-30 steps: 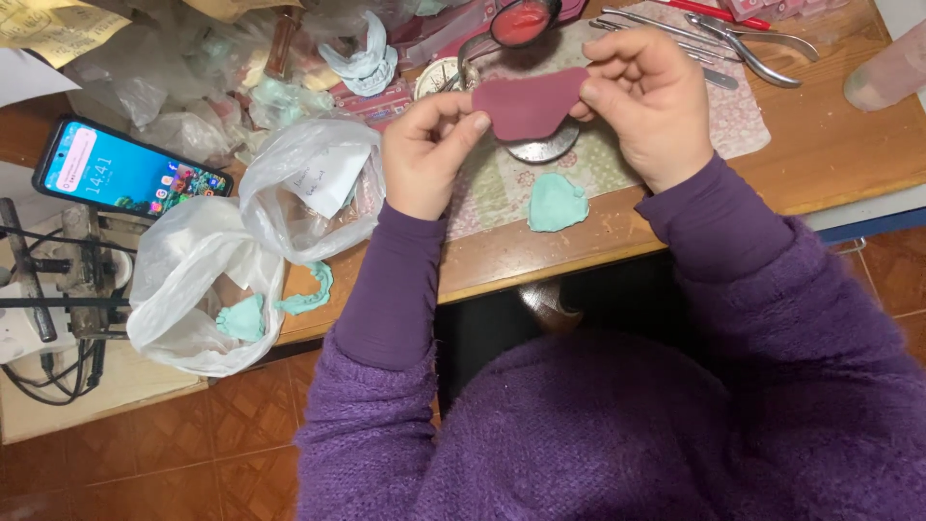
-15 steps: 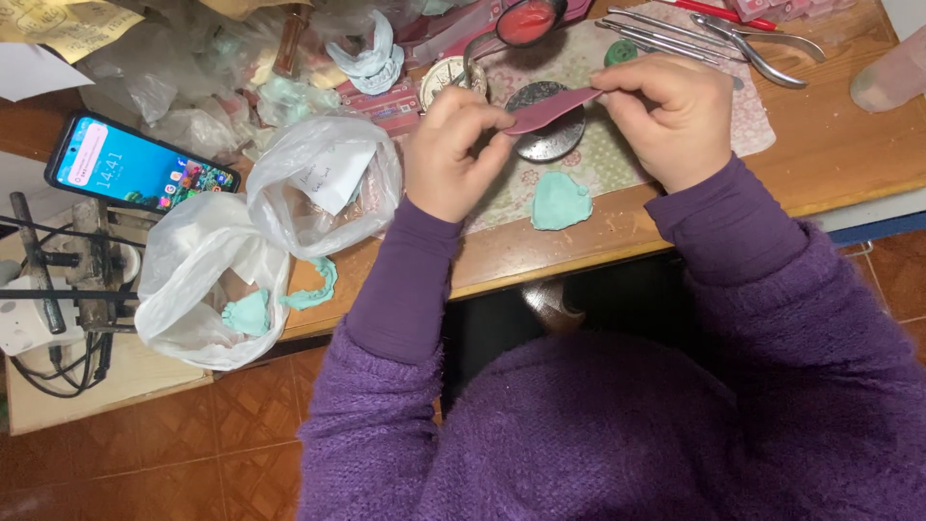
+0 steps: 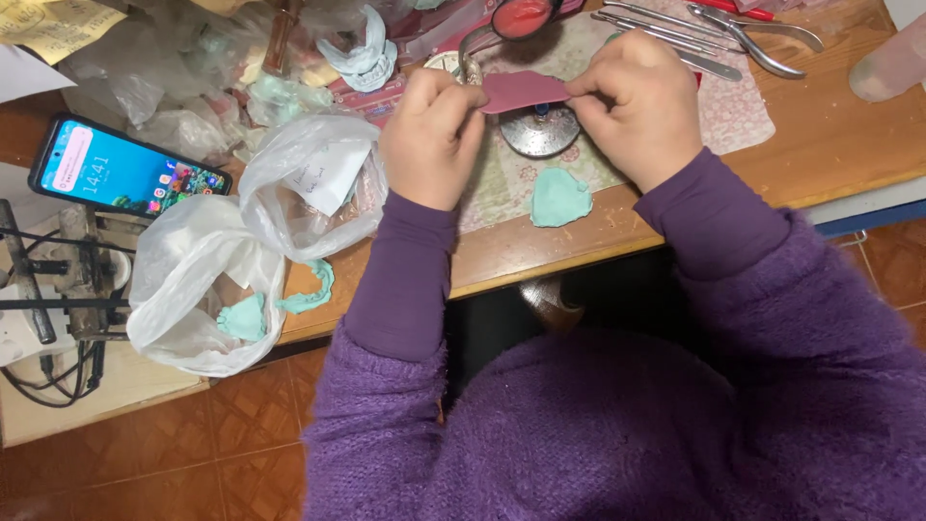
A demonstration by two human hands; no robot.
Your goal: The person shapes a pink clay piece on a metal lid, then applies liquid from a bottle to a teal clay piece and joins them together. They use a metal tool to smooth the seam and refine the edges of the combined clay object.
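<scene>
Both hands pinch a dark pink wax sheet (image 3: 521,91) over the wooden bench. My left hand (image 3: 431,135) grips its left end and my right hand (image 3: 639,108) grips its right end. The sheet is held nearly flat, edge toward me, above a round metal disc (image 3: 540,132) on a patterned cloth (image 3: 733,111). A pale green dental cast (image 3: 559,197) lies on the cloth just below my hands. Purple sleeves cover both arms.
Two clear plastic bags (image 3: 207,280) with green casts sit at the bench's left front edge. A lit smartphone (image 3: 125,172) lies left. Metal pliers and hand tools (image 3: 743,29) lie at the back right, a red-filled bowl (image 3: 521,17) behind, an articulator (image 3: 48,280) far left.
The wax sheet has turned from facing me to lying nearly flat and edge-on. Both hands shifted slightly lower over the metal disc.
</scene>
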